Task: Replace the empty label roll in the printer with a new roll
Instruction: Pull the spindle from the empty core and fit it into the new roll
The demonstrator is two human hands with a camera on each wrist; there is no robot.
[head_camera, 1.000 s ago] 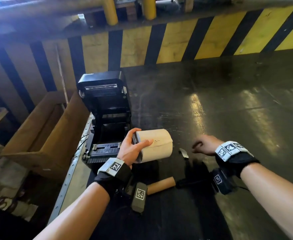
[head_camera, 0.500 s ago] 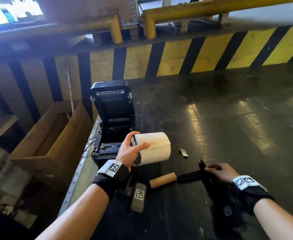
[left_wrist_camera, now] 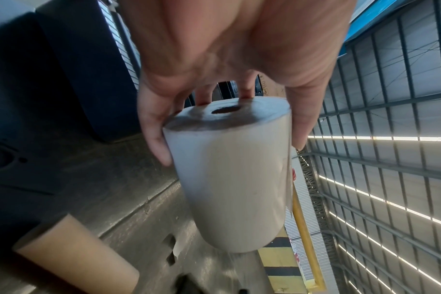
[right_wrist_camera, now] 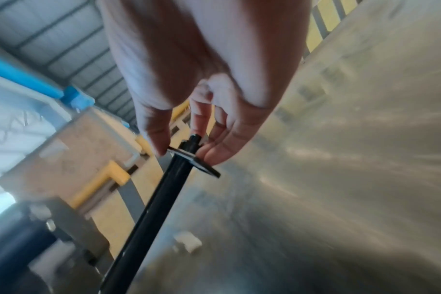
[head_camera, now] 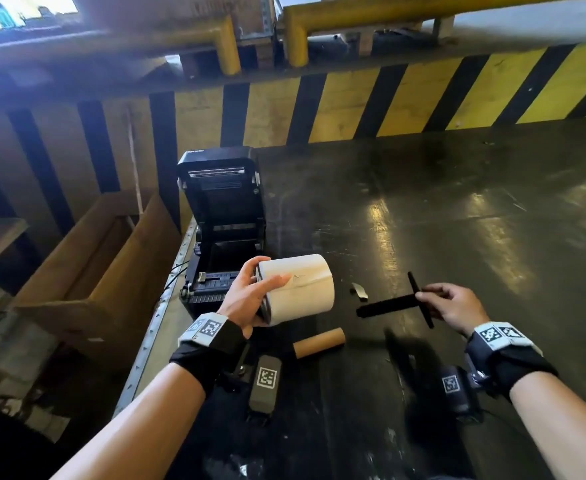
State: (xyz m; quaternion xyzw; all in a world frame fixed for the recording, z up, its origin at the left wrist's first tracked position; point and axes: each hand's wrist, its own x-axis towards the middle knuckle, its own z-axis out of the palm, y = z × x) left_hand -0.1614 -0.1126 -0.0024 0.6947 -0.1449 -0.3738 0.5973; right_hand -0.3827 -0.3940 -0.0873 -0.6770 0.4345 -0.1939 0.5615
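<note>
The black label printer (head_camera: 220, 216) stands with its lid up at the table's left edge, its roll bay empty. My left hand (head_camera: 250, 292) grips a full white label roll (head_camera: 300, 289) by its left end, held in the air just right of the printer; the roll (left_wrist_camera: 229, 175) fills the left wrist view, core hole facing the palm. My right hand (head_camera: 452, 303) pinches the flanged end of a black spindle (head_camera: 391, 304), lifted off the table and pointing left toward the roll. The spindle (right_wrist_camera: 161, 191) shows in the right wrist view. An empty brown cardboard core (head_camera: 319, 341) lies below the roll.
A small pale scrap (head_camera: 360, 291) lies on the dark table (head_camera: 457, 220) between roll and spindle. An open cardboard box (head_camera: 87, 271) sits left of the table, below its edge. A yellow-and-black striped barrier (head_camera: 388, 102) runs along the back.
My right hand reached down to the spindle lying on the table, took its flanged end and lifted it toward the roll. The left hand kept holding the roll in place.
</note>
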